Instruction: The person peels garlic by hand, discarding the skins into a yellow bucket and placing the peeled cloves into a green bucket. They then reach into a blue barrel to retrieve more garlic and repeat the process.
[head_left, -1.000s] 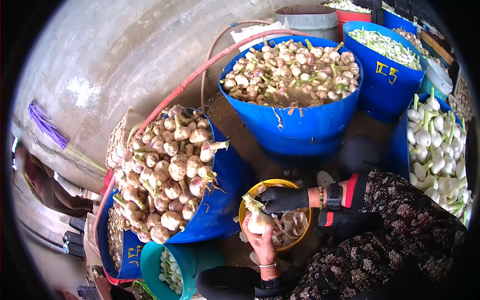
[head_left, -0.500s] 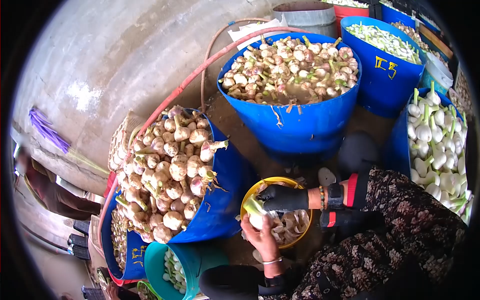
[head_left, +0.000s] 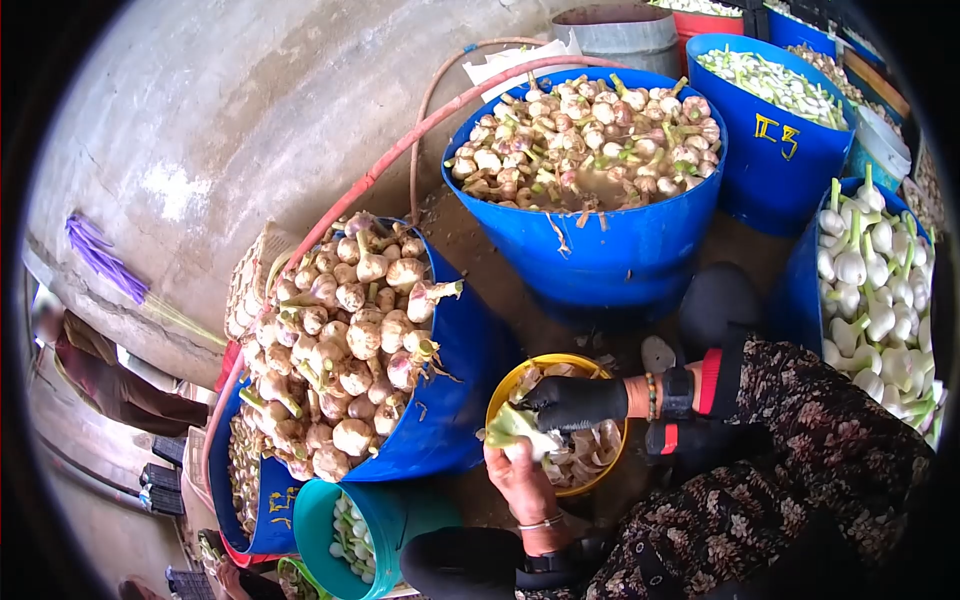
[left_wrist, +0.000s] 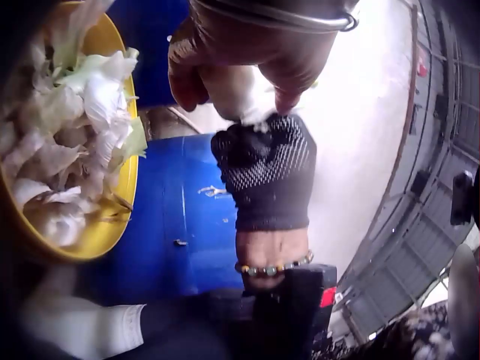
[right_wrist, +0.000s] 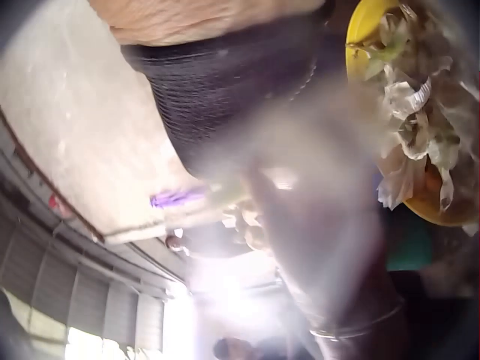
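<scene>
My left hand [head_left: 522, 484], bare with a silver bangle, holds a garlic bulb [head_left: 512, 428] by its side, over the edge of the yellow bucket [head_left: 622, 447]. The bulb looks white, with a pale green stem towards the left. A black mesh glove covers my right hand [head_left: 574, 402], which has a beaded bracelet at its wrist. Its curled fingers pinch at the bulb, and in the left wrist view this gloved fist [left_wrist: 262, 157] meets the bulb's underside. Papery garlic skins [left_wrist: 75, 135] fill the yellow bucket. Blur hides much of the grip in the right wrist view.
Unpeeled garlic [head_left: 350, 340] heaps over a tilted blue barrel [head_left: 450, 400] at left; another blue barrel [head_left: 590, 250] holds bulbs in murky water. A teal bucket [head_left: 318, 520] contains white pieces. Peeled bulbs [head_left: 870, 290] fill a tub at right. A red hose [head_left: 385, 150] crosses behind.
My left hand has turned the garlic bulb, so its stem swings from upright to leftward and its body tips right, under my gloved hand. The right hand stays nearly in place.
</scene>
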